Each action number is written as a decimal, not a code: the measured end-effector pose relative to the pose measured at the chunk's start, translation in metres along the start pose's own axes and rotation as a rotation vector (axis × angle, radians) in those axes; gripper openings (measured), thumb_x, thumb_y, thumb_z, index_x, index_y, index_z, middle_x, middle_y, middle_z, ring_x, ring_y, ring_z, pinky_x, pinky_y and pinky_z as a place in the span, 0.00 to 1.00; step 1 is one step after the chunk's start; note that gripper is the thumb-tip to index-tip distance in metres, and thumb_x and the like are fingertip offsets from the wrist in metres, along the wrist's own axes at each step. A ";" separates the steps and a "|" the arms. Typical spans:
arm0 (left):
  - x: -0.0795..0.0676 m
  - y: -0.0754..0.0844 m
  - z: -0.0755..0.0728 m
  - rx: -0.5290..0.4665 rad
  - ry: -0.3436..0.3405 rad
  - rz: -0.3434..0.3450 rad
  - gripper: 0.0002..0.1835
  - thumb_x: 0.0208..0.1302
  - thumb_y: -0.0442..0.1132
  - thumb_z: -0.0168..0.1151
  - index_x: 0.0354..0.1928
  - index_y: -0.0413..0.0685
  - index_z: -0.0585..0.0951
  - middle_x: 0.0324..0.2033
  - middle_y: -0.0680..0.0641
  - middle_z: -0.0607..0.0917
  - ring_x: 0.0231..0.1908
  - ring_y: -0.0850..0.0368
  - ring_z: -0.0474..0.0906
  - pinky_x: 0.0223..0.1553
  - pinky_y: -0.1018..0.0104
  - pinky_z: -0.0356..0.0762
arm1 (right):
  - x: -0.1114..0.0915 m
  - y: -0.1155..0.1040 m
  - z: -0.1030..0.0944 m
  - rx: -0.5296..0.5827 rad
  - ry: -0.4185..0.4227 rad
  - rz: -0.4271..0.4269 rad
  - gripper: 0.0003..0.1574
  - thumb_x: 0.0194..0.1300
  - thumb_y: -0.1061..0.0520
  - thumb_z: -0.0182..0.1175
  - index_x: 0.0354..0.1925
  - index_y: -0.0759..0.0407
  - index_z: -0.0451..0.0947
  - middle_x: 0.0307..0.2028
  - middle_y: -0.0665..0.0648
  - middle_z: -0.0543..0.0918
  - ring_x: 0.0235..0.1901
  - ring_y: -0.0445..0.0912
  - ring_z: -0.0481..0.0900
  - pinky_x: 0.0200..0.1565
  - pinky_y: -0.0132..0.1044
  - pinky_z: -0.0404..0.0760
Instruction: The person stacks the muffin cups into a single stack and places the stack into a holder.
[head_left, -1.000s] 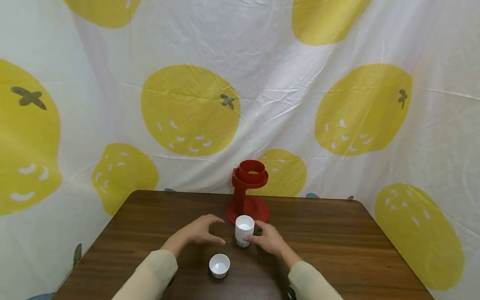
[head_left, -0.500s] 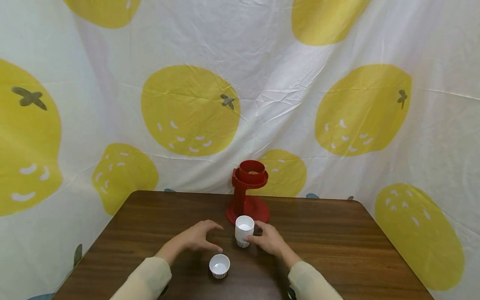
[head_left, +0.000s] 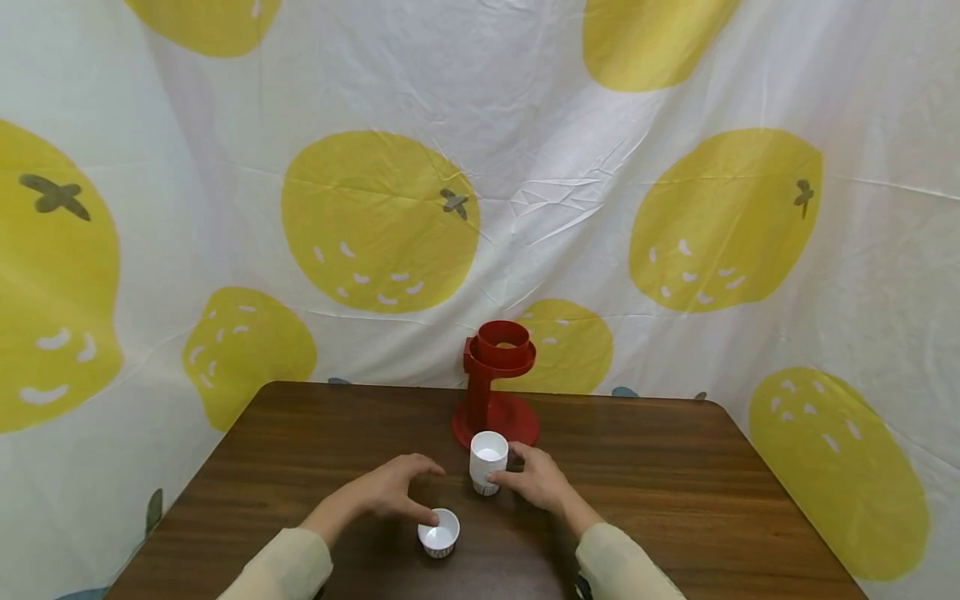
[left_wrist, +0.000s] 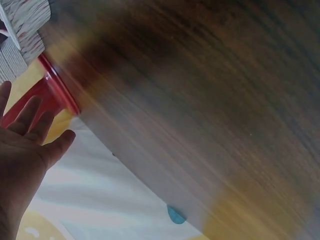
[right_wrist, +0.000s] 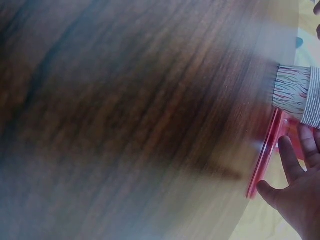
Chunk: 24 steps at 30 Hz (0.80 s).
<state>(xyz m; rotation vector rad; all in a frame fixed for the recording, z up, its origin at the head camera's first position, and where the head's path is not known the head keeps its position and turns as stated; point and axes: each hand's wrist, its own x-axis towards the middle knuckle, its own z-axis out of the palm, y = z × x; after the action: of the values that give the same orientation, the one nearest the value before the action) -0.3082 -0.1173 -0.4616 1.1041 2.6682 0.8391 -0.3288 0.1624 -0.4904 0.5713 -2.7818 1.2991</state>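
A short stack of white paper cups [head_left: 488,458] stands upright on the wooden table, printed with streaks near its base. My right hand [head_left: 537,479] holds the stack from the right, thumb on its near side; the right wrist view shows the stack's layered rims [right_wrist: 312,100] beside my fingers. Nearer me sits a single white paper cup [head_left: 438,533], mouth up. Over its left rim hovers the thumb of my left hand [head_left: 382,492], whose other fingers extend forward, spread and relaxed; whether the thumb touches the rim I cannot tell.
Behind the stack rises a red stand [head_left: 491,387] with a ring-shaped holder on top and a round base. The brown table [head_left: 637,475] ends at a lemon-print cloth [head_left: 555,208] hanging behind it.
My left hand has come down toward me, from beside the stack to the single cup. The right hand and the stack have stayed where they were.
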 end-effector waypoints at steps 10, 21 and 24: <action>-0.007 0.002 0.010 0.001 -0.022 0.020 0.39 0.40 0.61 0.69 0.54 0.47 0.74 0.50 0.52 0.74 0.53 0.54 0.67 0.54 0.56 0.64 | 0.000 0.000 0.000 -0.010 0.002 0.004 0.36 0.48 0.39 0.66 0.51 0.57 0.73 0.40 0.51 0.79 0.42 0.47 0.75 0.43 0.45 0.73; -0.011 -0.001 0.022 0.047 -0.061 0.044 0.36 0.38 0.59 0.71 0.51 0.50 0.76 0.48 0.54 0.75 0.51 0.57 0.68 0.53 0.59 0.64 | 0.000 0.001 0.000 -0.006 0.001 0.009 0.37 0.48 0.39 0.66 0.52 0.58 0.73 0.42 0.53 0.79 0.44 0.50 0.75 0.44 0.47 0.72; -0.011 -0.002 0.022 0.046 -0.063 0.046 0.36 0.38 0.59 0.72 0.50 0.51 0.76 0.48 0.55 0.75 0.50 0.57 0.68 0.52 0.59 0.65 | 0.000 0.001 0.001 -0.006 0.003 0.007 0.38 0.48 0.39 0.66 0.52 0.59 0.73 0.42 0.53 0.79 0.44 0.50 0.75 0.44 0.48 0.72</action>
<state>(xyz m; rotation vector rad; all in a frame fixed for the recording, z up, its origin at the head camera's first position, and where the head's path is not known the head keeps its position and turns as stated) -0.2942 -0.1167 -0.4825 1.1859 2.6328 0.7410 -0.3294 0.1624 -0.4914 0.5602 -2.7869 1.2912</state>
